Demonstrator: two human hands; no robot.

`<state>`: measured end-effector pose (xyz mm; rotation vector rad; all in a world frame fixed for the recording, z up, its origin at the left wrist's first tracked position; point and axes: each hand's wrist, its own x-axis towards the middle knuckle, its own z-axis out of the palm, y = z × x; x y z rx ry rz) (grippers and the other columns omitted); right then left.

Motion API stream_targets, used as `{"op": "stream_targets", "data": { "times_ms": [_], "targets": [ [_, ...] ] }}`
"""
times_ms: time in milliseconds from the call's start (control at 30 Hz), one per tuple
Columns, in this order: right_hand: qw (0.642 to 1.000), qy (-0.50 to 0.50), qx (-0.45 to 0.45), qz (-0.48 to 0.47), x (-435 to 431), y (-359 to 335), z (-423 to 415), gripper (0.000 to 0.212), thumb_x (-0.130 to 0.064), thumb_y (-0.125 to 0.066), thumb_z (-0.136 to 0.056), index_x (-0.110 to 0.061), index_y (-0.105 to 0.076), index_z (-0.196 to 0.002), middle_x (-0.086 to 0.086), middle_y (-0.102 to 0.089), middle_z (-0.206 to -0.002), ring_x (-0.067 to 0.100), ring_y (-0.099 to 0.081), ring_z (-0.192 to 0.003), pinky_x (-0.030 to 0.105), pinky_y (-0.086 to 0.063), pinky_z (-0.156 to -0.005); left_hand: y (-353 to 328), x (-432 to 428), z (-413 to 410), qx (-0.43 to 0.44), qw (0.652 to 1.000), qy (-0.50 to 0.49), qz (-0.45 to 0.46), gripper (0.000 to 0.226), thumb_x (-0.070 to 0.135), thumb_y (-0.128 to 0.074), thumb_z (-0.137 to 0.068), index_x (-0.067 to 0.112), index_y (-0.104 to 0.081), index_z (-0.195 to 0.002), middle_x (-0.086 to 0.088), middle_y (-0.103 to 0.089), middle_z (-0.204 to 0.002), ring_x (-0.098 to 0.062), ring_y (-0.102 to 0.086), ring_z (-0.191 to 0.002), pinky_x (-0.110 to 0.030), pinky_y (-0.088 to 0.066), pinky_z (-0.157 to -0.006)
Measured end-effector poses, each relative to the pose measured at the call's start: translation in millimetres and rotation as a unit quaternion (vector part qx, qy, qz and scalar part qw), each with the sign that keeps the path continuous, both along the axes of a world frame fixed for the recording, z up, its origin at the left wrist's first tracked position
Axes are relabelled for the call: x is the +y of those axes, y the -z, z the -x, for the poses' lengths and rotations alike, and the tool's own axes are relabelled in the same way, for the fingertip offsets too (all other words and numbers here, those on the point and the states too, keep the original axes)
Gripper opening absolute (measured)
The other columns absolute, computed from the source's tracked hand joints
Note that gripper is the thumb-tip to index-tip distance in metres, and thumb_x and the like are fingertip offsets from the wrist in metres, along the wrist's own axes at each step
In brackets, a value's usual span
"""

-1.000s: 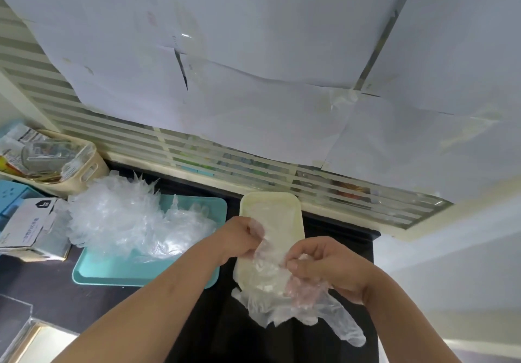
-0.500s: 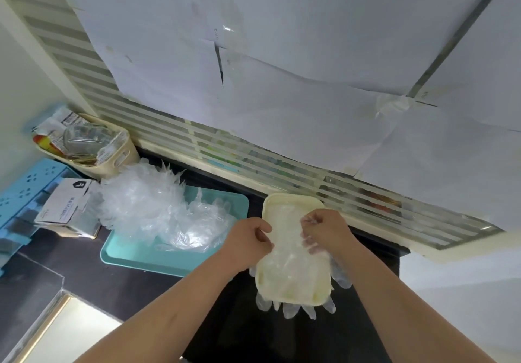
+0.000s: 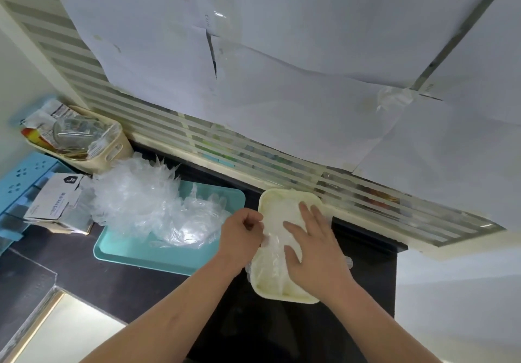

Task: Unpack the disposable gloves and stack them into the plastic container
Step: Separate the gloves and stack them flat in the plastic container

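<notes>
**Gloves pressed flat in the cream container**

A dark countertop [image 3: 84, 272] runs below a wall covered in taped white paper sheets [image 3: 282, 52], with a striped panel between them. At far left is a blue perforated rack [image 3: 17, 176], cut off by the frame edge. Behind it a cream basket [image 3: 115, 151] holds a glass jar and printed packets. An opened cardboard box [image 3: 56, 202] lies just in front. Next, a teal tray [image 3: 135, 252] carries a heap of loose gloves [image 3: 141, 202], clear and crumpled, spilling over its far-left corner.

The left hand [image 3: 242, 236] sits at the left rim of the plastic container [image 3: 282, 296], fingers curled and pinching the edge of the stacked gloves [image 3: 270, 267] that fill it. The right hand [image 3: 313, 250] lies flat on that stack, fingers straight and spread, pressing down.

The right palm hides much of the container's inside. The number of gloves in the stack cannot be told. Bits of film poke out past the container's left and right sides. The box's print is too small to read.
</notes>
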<state>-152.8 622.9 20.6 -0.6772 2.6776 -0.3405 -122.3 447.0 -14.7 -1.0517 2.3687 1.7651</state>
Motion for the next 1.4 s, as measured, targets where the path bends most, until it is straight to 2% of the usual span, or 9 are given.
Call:
{"op": "stream_targets", "data": {
  "times_ms": [200, 500, 667, 833, 933, 1000, 1100, 1267, 1400],
  "targets": [
    [0.985, 0.004, -0.125, -0.119, -17.2, 35.8, -19.1, 0.071, -0.063, -0.027, -0.108, -0.044, 0.010, -0.166, 0.003, 0.036, -0.170, 0.042, 0.028, -0.157, 0.058, 0.008, -0.130, -5.6, 0.5, -4.6, -0.041, 0.993, 0.104, 0.032, 0.010, 0.015, -0.066, -0.096, 0.021, -0.073, -0.097, 0.002, -0.075, -0.081, -0.012, -0.073, -0.065, -0.028, -0.064, -0.069],
    [0.966, 0.020, -0.202, -0.161, -46.1, 78.6, -3.7, 0.072, -0.055, -0.033, -0.109, -0.040, 0.008, -0.167, 0.002, 0.028, -0.173, 0.047, 0.020, -0.158, 0.067, -0.003, -0.128, 1.2, -15.2, -26.4, -0.071, 0.983, 0.152, 0.074, 0.011, 0.029, -0.068, -0.091, 0.031, -0.075, -0.083, 0.012, -0.072, -0.082, -0.005, -0.068, -0.080, -0.034, -0.061, -0.086],
    [0.955, 0.067, -0.240, -0.160, -56.4, 87.9, 0.2, 0.077, -0.047, -0.037, -0.110, -0.035, 0.014, -0.166, 0.003, 0.026, -0.174, 0.044, 0.018, -0.159, 0.066, 0.001, -0.128, 5.4, -15.4, -42.0, -0.137, 0.972, 0.168, 0.093, 0.033, 0.046, -0.079, -0.080, 0.025, -0.057, -0.093, 0.001, -0.070, -0.079, -0.017, -0.071, -0.068, -0.031, -0.060, -0.062],
    [0.952, 0.097, -0.274, -0.096, -61.9, 71.7, -6.3, 0.082, -0.047, -0.048, -0.105, -0.032, -0.001, -0.170, 0.001, 0.020, -0.176, 0.037, 0.018, -0.161, 0.056, -0.001, -0.131, 12.5, -23.1, -49.2, -0.119, 0.973, 0.172, 0.101, 0.014, 0.025, -0.070, -0.085, 0.022, -0.058, -0.090, 0.001, -0.067, -0.072, -0.019, -0.069, -0.064, -0.042, -0.064, -0.066],
    [0.958, 0.092, -0.266, -0.053, -62.7, 47.8, -18.0, 0.077, -0.039, -0.054, -0.101, -0.024, -0.020, -0.168, 0.003, 0.002, -0.178, 0.031, 0.008, -0.163, 0.049, -0.007, -0.133, 13.4, -39.8, -49.9, -0.111, 0.962, 0.185, 0.166, 0.010, 0.027, -0.068, -0.086, 0.025, -0.059, -0.090, 0.008, -0.064, -0.078, -0.011, -0.063, -0.074, -0.032, -0.058, -0.074],
    [0.971, 0.116, -0.207, 0.009, -66.4, 37.0, -29.5, 0.060, -0.034, -0.055, -0.100, -0.023, -0.044, -0.158, 0.004, -0.028, -0.171, 0.027, -0.021, -0.159, 0.043, -0.024, -0.129, 14.2, -50.0, -49.9, -0.102, 0.962, 0.181, 0.177, 0.009, 0.030, -0.068, -0.087, 0.028, -0.059, -0.090, 0.010, -0.064, -0.080, -0.008, -0.062, -0.076, -0.030, -0.057, -0.075],
    [0.976, 0.169, -0.115, 0.077, -78.6, 27.5, -45.9, 0.032, -0.025, -0.056, -0.097, -0.026, -0.071, -0.125, -0.006, -0.060, -0.130, 0.013, -0.059, -0.116, 0.029, -0.051, -0.102, 17.1, -59.7, -49.3, -0.093, 0.965, 0.185, 0.164, 0.011, 0.032, -0.070, -0.089, 0.030, -0.060, -0.090, 0.010, -0.066, -0.080, -0.008, -0.063, -0.076, -0.032, -0.059, -0.078],
    [0.940, 0.190, -0.282, 0.032, -93.9, 39.5, -47.1, 0.032, -0.015, -0.052, -0.095, -0.022, -0.075, -0.116, -0.002, -0.070, -0.116, 0.020, -0.064, -0.113, 0.034, -0.051, -0.102, 17.6, -73.0, -53.5, -0.063, 0.970, 0.208, 0.110, 0.005, 0.035, -0.068, -0.095, 0.030, -0.067, -0.095, 0.013, -0.069, -0.087, -0.005, -0.064, -0.082, -0.023, -0.055, -0.078],
    [0.955, 0.187, -0.228, -0.029, -106.5, 28.1, -40.9, 0.023, -0.032, -0.051, -0.098, -0.020, -0.065, -0.086, -0.005, -0.065, -0.086, 0.018, -0.064, -0.084, 0.030, -0.050, -0.076, 18.5, -115.6, -50.8, -0.011, 0.950, 0.224, 0.218, 0.009, 0.031, -0.060, -0.100, 0.026, -0.067, -0.102, 0.012, -0.060, -0.106, -0.009, -0.063, -0.084, -0.019, -0.048, -0.075]
  ]
}}
